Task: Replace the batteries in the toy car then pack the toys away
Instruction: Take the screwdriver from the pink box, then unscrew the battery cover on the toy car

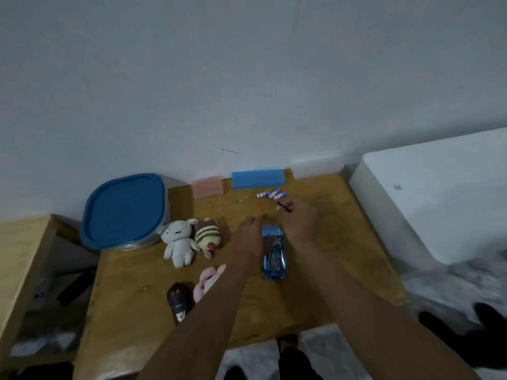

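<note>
At the left of the frame a round container with a blue lid [124, 211] stands at the corner of the wooden worktop [315, 292]; just to its right lie a white plush toy [179, 244] and a striped yellow plush toy [207, 234], touching each other; below them, near the lower edge of the worktop, a black remote control [177, 301] lies beside a pink plush toy [207, 278], which the left forearm partly hides. At the back edge stand a pink box [208, 186] and a blue box [258, 178]. In the middle, the left hand [251, 237] lies with fingers straight, just beside the blue toy car [273, 255]; whether it touches the car I cannot tell. To the right, the right hand [297, 224] pinches a thin dark tool [284, 208] above the car; the small batteries [271, 194] lie beyond it.
</note>
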The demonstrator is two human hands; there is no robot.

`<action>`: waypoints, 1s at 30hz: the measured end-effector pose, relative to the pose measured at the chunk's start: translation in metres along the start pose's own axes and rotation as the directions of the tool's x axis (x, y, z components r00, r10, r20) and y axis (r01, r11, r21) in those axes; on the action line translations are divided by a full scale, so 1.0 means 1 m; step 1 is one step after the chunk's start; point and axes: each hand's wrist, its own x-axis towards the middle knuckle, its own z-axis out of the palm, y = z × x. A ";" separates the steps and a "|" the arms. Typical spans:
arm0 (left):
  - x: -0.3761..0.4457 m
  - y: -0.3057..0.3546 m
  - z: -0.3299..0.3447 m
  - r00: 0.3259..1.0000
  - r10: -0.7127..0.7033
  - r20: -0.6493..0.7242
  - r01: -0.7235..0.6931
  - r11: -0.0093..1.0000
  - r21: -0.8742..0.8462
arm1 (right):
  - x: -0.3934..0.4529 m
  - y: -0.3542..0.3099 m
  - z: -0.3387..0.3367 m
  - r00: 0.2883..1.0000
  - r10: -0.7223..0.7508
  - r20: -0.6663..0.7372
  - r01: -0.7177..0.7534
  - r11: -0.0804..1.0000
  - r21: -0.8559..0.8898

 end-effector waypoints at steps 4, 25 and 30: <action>-0.022 0.014 0.035 0.961 -0.147 0.234 0.133 0.988 0.075 | -0.030 0.028 -0.019 0.995 0.097 -0.004 -0.096 0.995 0.041; -0.018 0.047 0.059 0.938 -0.337 0.085 0.341 0.939 -0.038 | -0.005 0.077 -0.031 0.991 0.135 0.013 -0.136 0.988 0.078; -0.022 0.049 0.041 0.964 -0.264 0.029 0.263 0.933 -0.245 | -0.005 0.064 -0.040 0.993 0.115 0.017 -0.116 0.988 0.104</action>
